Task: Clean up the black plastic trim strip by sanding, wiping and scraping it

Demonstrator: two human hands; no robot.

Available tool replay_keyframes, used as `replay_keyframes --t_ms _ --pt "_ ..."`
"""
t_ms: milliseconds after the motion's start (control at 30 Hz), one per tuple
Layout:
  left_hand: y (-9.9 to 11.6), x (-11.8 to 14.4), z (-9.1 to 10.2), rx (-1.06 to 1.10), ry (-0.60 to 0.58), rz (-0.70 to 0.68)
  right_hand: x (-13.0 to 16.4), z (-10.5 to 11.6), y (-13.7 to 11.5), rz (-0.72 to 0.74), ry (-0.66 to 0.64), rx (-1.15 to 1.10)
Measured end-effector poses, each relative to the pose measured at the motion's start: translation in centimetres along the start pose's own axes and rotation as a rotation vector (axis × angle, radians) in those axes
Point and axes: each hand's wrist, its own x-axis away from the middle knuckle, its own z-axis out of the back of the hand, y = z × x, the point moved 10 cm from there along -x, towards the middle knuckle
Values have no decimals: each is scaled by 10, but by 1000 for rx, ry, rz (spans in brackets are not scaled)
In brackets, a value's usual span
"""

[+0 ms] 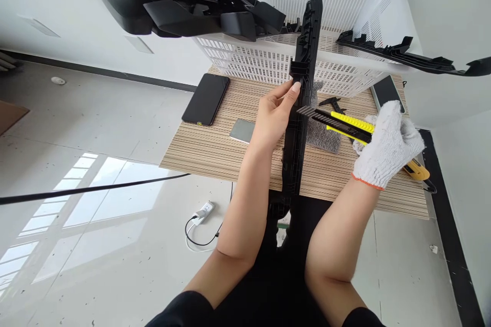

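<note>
Forearms reach out from the bottom edge over a small striped wooden table [215,148]. At its far side stands a white slatted basket [276,61] with black plastic parts [184,5] piled on its rim. A long black plastic strip [301,112] stands nearly upright in front of the person, its top against the basket. The bare left hand [274,117] wraps around its middle, fingers closed on it. The gloved right hand [387,145] clenches a yellow utility knife [341,122], blade touching the strip's edge. A dark phone [206,98] lies flat at left.
</note>
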Motion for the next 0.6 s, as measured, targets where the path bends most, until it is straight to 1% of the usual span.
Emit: replay_keyframes --t_ms 233,367,467,533,600 --pt "1 0 0 9 -2 -7 0 -1 -1 6 -5 -9" --pt "1 0 -1 17 0 5 -1 3 -3 31 35 -32" --pt "1 0 0 19 10 -6 0 0 -3 18 9 -11" --pt "2 0 0 17 7 -16 1 2 -7 46 28 -16" --pt "1 0 0 16 0 -21 2 3 -8 37 40 -30"
